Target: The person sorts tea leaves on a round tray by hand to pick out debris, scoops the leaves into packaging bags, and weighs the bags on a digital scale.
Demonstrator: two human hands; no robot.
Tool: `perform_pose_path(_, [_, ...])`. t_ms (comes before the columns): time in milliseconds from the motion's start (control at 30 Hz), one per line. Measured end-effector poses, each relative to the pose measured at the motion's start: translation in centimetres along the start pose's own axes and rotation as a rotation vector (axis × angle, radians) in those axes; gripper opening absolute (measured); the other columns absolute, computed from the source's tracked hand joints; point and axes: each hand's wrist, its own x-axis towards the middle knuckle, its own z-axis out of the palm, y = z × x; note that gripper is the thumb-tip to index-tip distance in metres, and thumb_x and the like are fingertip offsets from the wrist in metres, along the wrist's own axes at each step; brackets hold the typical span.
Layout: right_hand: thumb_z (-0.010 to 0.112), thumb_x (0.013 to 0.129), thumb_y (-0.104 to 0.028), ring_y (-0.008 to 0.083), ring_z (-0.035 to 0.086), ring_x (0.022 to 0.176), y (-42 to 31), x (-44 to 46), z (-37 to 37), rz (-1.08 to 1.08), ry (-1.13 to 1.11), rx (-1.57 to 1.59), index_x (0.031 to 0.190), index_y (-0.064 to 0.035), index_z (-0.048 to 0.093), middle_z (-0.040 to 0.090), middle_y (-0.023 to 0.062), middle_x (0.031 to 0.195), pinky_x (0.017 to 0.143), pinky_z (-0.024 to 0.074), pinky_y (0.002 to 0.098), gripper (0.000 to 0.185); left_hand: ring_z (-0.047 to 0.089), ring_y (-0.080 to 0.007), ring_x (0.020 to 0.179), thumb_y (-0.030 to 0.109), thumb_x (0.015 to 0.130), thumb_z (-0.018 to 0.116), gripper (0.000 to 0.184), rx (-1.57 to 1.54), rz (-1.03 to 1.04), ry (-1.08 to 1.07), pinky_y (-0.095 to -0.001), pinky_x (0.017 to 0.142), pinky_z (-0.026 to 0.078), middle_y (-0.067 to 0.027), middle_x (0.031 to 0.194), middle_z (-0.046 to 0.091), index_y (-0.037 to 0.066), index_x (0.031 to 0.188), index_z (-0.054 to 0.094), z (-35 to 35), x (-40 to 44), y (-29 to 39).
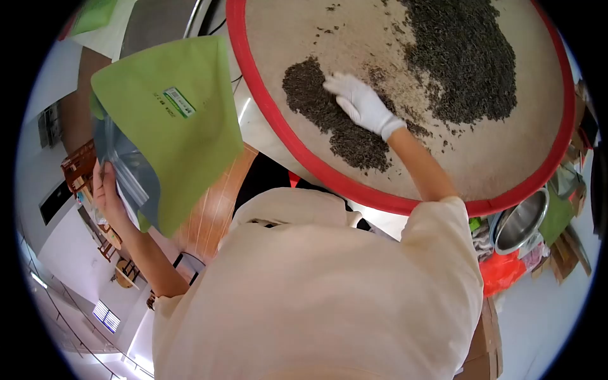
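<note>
My left hand (109, 193) is bare and closed on the mouth of a large green zip bag (193, 142). The bag hangs tilted beside the tray, with its clear zip edge facing me and a small white-and-green label (180, 102) on its side. My right hand (362, 106) wears a white glove and lies over a smaller pile of dark dried leaves (307, 95), which look like tea. Its fingers are stretched out, slightly blurred, against the leaves. Both piles rest on a big round beige tray (278, 28) with a red rim.
A larger heap of dark leaves (465, 60) covers the tray's far right, with loose bits between the heaps. Beyond the rim at right are a metal bowl (520, 221), a red plastic bag (503, 272) and cardboard (484, 342). Another green bag (94, 16) lies at upper left.
</note>
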Motion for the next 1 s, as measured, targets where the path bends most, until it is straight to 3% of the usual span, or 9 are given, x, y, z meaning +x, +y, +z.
perform_pose_path(167, [0.043,0.096,-0.021,0.0355,0.047,0.128,-6.0,-5.9,-1.3,0.06,-0.023,0.11,0.127,-0.0057,0.058,0.054,0.0166,0.135,0.111,0.0336,0.045,0.038,0.061,-0.0093,0.096,0.008,0.096,0.058,0.03,-0.069,0.002,0.047,-0.0201,0.086,0.046,-0.006,0.109,0.067,-0.003,0.124,0.059,3.8,1.3,1.3])
perform_pose_path(233, [0.049,0.093,-0.019,0.0349,0.049,0.126,-4.8,-7.1,-2.2,0.255,0.301,0.025,0.127,-0.0065,0.058,0.054,0.0173,0.135,0.111,0.035,0.0444,0.038,0.06,-0.0089,0.096,0.007,0.096,0.058,0.028,-0.042,0.054,0.048,-0.0199,0.087,0.045,-0.006,0.109,0.067,-0.003,0.122,0.06,3.4,2.8,0.2])
perform_pose_path(300, [0.049,0.093,-0.021,0.0358,0.046,0.129,-2.4,-8.1,-3.0,0.473,0.431,-0.284,0.133,-0.0067,0.053,0.051,0.0188,0.138,0.112,0.0317,0.0462,0.043,0.06,-0.0083,0.098,0.007,0.096,0.058,0.027,-0.165,0.078,0.012,-0.0194,0.087,0.044,-0.006,0.11,0.067,-0.003,0.12,0.061,4.1,3.0,0.8])
perform_pose_path(367, [0.048,0.093,-0.025,0.0345,0.043,0.133,-1.6,-8.5,-3.0,0.485,0.362,-0.418,0.136,-0.0064,0.05,0.049,0.0184,0.141,0.114,0.0293,0.047,0.046,0.061,-0.0084,0.095,0.007,0.096,0.058,0.026,-0.178,0.083,-0.011,-0.0195,0.086,0.045,-0.0058,0.108,0.067,-0.003,0.12,0.061,4.5,2.8,1.2])
perform_pose_path(567, [0.053,0.092,-0.03,0.0372,0.042,0.132,-6.4,-6.4,1.3,0.276,0.263,0.119,0.136,-0.0044,0.048,0.05,0.0192,0.138,0.114,0.029,0.0456,0.051,0.064,-0.0094,0.086,0.006,0.096,0.057,0.025,-0.236,0.069,-0.147,-0.0199,0.078,0.05,-0.0058,0.104,0.069,-0.002,0.119,0.061,6.8,0.3,3.1])
perform_pose_path(633, [0.06,0.088,-0.033,0.0372,0.04,0.134,-7.6,-6.7,1.1,0.258,0.22,0.171,0.139,-0.0059,0.044,0.046,0.019,0.142,0.114,0.0271,0.0469,0.061,0.065,-0.0091,0.084,0.007,0.096,0.057,0.025,-0.226,0.06,-0.123,-0.0196,0.075,0.05,-0.0061,0.104,0.069,-0.001,0.119,0.061,7.2,-0.1,3.4])
perform_pose_path(733, [0.071,0.074,-0.046,0.0392,0.03,0.139,-8.8,-9.0,-0.6,0.321,0.155,-0.037,0.147,-0.0106,0.034,0.029,0.019,0.153,0.117,0.0199,0.0494,0.089,0.064,-0.0079,0.083,0.008,0.096,0.057,0.026,-0.217,0.062,-0.147,-0.0183,0.074,0.049,-0.0053,0.102,0.069,-0.002,0.12,0.061,6.8,0.0,2.9])
perform_pose_path(867, [0.071,0.069,-0.057,0.0407,0.025,0.141,-9.0,-12.6,-0.4,0.303,-0.061,-0.175,0.15,-0.0131,0.028,0.023,0.0212,0.155,0.117,0.0164,0.0504,0.102,0.063,-0.0073,0.081,0.007,0.096,0.057,0.027,-0.201,0.042,-0.167,-0.0176,0.073,0.048,-0.0045,0.101,0.069,-0.002,0.121,0.06,7.0,-0.3,2.4])
perform_pose_path(1000, [0.066,0.079,-0.049,0.0413,0.028,0.139,-9.9,-10.3,1.9,0.182,-0.038,-0.216,0.149,-0.0145,0.03,0.026,0.0217,0.153,0.116,0.0192,0.0515,0.086,0.063,-0.0074,0.084,0.006,0.096,0.057,0.026,-0.185,0.034,-0.151,-0.0186,0.075,0.049,-0.0049,0.102,0.069,-0.004,0.12,0.06,8.1,-0.6,1.9])
